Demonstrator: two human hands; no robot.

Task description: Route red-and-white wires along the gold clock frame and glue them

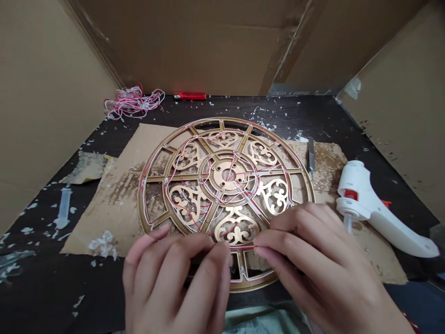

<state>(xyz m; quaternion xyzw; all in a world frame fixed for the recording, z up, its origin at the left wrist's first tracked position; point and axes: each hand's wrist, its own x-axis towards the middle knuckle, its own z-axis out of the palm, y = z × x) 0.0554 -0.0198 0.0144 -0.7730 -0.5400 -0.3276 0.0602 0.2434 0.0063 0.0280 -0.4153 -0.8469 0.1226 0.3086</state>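
Two grips [177, 273] [316, 246], one red wire [243, 247]

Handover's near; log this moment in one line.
left hand: at red wire; right hand: pinching it; gold frame: over cardboard; glue gun: right of frame

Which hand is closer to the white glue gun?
Right. The right hand is just to the left of the white glue gun. The left hand is farther left, by the near edge of the gold wheel, with the right hand between.
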